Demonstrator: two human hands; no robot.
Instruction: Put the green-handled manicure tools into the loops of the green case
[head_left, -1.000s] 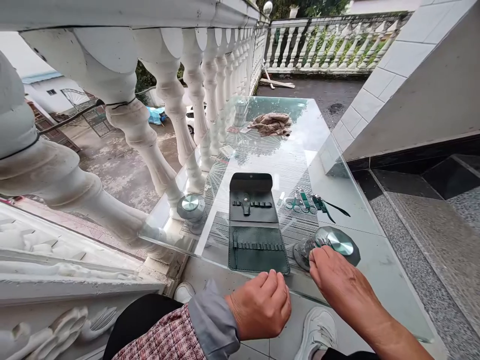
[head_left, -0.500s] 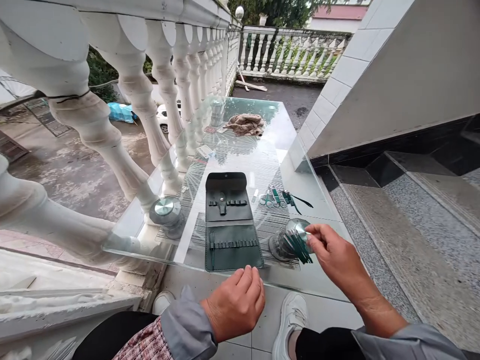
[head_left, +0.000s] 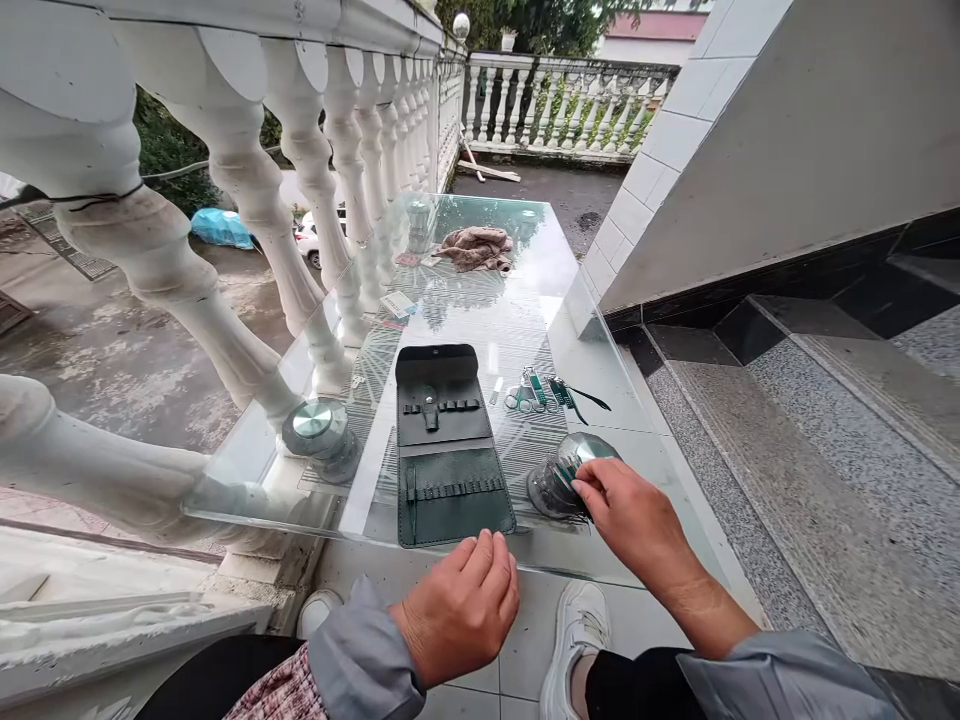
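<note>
A dark green manicure case (head_left: 456,515) lies unfolded on the glass table, with elastic loops across both halves. One slim tool (head_left: 411,495) sits in its lower left loop. At the case's lower right edge is my left hand (head_left: 461,605), fingers curled together; its palm side is hidden. My right hand (head_left: 637,515) pinches at slim green manicure tools (head_left: 566,472) above a round table leg, covering most of them. Farther back lie small scissors (head_left: 519,402), nail clippers (head_left: 535,385) and dark-handled nippers (head_left: 581,395) in a group.
The glass tabletop (head_left: 457,310) rests on faceted legs with metal discs (head_left: 319,418). A crumpled brown cloth (head_left: 476,248) and a small card (head_left: 397,305) lie farther back. White balusters (head_left: 281,240) line the left; stone steps (head_left: 795,400) rise at the right.
My right hand has moved left and closed in over the slim green tools, hiding most of them. My left hand stays by the case. The whole view has shifted slightly.
</note>
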